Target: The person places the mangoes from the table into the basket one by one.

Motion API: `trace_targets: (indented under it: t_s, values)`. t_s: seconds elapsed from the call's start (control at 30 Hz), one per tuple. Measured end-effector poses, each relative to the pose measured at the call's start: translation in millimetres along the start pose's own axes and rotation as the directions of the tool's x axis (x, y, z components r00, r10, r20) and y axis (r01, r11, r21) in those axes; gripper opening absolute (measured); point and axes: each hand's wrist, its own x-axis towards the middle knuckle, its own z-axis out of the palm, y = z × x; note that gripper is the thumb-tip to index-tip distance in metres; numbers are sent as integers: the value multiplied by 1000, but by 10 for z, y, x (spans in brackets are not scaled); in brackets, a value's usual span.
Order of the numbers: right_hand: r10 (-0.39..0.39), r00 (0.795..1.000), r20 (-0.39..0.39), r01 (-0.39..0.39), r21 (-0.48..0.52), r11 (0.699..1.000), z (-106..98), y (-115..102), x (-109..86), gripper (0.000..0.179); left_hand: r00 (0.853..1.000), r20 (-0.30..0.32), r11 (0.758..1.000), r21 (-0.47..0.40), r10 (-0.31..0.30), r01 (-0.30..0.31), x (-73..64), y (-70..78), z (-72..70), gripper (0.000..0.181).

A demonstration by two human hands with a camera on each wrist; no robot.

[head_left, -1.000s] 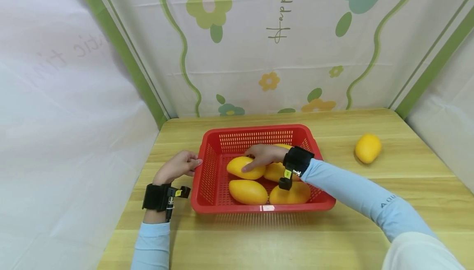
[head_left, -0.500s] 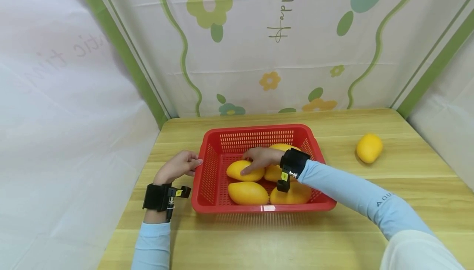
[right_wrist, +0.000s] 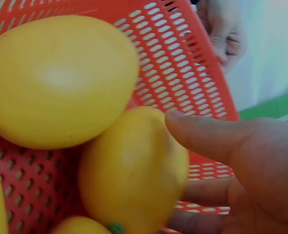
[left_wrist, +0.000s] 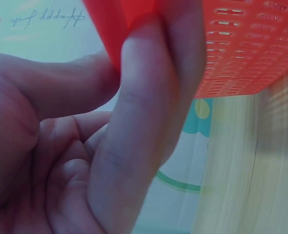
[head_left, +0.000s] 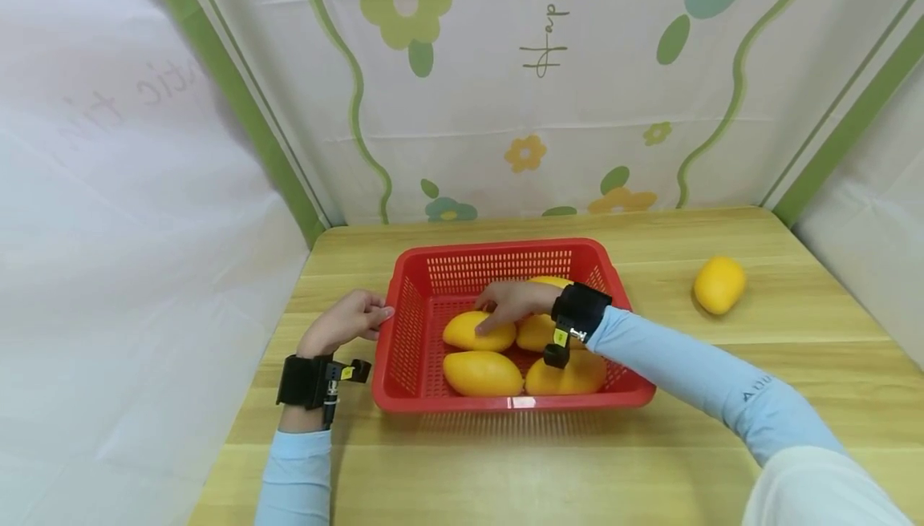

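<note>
A red plastic basket [head_left: 511, 404] with slotted walls holds several yellow mangoes. My left hand [head_left: 350, 321] pinches the basket's left rim between thumb and fingers, as the left wrist view also shows close up. Inside the basket, my right hand [head_left: 512, 302] grips the mango [head_left: 472, 332] at the back left, thumb on its near side and fingers behind it. In the right wrist view this mango [right_wrist: 129, 170] lies beside a larger-looking mango [right_wrist: 61, 80]. My right wrist and its strap partly cover the mangoes on the basket's right side.
One more mango [head_left: 719, 285] lies on the wooden table [head_left: 505, 478], right of the basket. White cloth walls with printed flowers [head_left: 525, 154] stand behind the table and at both sides. My right sleeve [head_left: 693, 362] crosses over the basket's right rim.
The mango in my right hand has shifted slightly toward the basket's front, and the right wrist has moved a little left and back again. My left hand stays on the rim.
</note>
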Motion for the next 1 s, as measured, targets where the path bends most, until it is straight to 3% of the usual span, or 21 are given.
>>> trace_targets:
  t_s: [0.23, 0.57, 1.0]
  values:
    - [-104, 991, -83, 98, -77, 992, -241, 31, -212, 44, 1000, 2, 1000, 13, 4, -4, 5, 26, -11, 27]
    - [-75, 978, -195, 67, -44, 997, -383, 224, -616, 37, 1000, -5, 1000, 6, -8, 8, -12, 27, -7, 25]
    - [-116, 946, -302, 118, -13, 993, -423, 483, -971, 37, 1000, 16, 1000, 3, -5, 5, -13, 13, -11, 26]
